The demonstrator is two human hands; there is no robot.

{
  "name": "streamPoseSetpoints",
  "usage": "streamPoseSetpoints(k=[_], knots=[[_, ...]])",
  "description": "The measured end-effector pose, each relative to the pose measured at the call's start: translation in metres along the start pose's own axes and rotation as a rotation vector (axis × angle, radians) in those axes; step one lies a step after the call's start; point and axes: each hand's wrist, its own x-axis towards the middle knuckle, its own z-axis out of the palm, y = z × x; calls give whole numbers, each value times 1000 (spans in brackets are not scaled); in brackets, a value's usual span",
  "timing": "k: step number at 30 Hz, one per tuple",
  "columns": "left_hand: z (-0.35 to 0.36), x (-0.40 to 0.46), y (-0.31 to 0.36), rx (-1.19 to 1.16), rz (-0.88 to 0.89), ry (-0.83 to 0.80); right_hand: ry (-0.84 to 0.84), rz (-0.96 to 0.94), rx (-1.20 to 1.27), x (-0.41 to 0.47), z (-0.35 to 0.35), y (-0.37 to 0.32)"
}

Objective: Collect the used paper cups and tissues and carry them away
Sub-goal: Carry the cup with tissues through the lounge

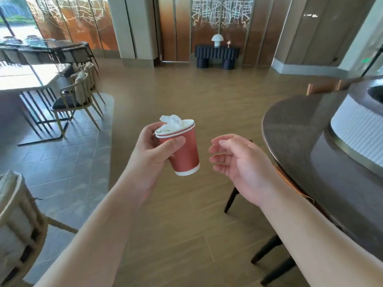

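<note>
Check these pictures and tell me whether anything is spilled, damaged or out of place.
Nothing looks spilled or damaged. The left hand grips the stacked red paper cups, tilted, with crumpled tissue poking above the rim. The right hand is open and holds nothing, beside the round dark table.

two hands: a left hand (154,152) and a right hand (238,162). two red paper cups (183,150), one nested in the other, going by the two white rims. one wad of white tissue (172,121) in the top cup. one round dark surface (300,129) at right. one white lamp (217,39) on one dark console (216,52). at least three wooden chairs (76,94) at left.
</note>
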Motion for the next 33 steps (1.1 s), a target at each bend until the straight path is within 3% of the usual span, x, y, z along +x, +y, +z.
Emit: streamPoseSetpoints(k=[8, 16, 23, 33], knots=[[-42, 148, -8, -2, 10, -105, 45, -43, 1, 136, 33, -2], [-70, 280, -52, 5, -27, -89, 42, -5, 14, 274, 36, 26], [-86, 426, -97, 56, -28, -112, -10, 84, 144, 454, 30, 60], [-104, 655, -94, 121, 0, -73, -94, 101, 160, 678, 43, 32]])
